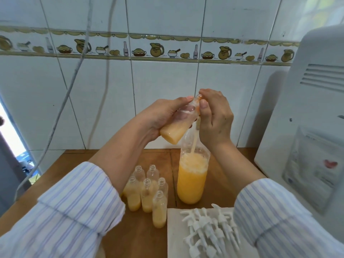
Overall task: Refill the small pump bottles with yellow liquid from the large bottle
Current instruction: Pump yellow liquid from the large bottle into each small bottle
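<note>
My left hand [158, 118] grips a small clear bottle [175, 133], tilted with its mouth up and to the right and yellow liquid pooled at its base. My right hand [214, 116] pinches that bottle's neck, thumb on the side and fingertips over the mouth. Directly below stands the large bottle [191, 181], about two-thirds full of foamy yellow liquid. A pale thin tube or stream [194, 144] runs from under my right hand down into it. Several open small bottles [147, 194], partly filled, stand to its left.
White pump tops [208, 228] lie heaped on a white sheet [175, 229] at the front right of the wooden table [134, 239]. A white appliance [307, 127] fills the right side. Two cables [74, 75] hang before the tiled wall on the left.
</note>
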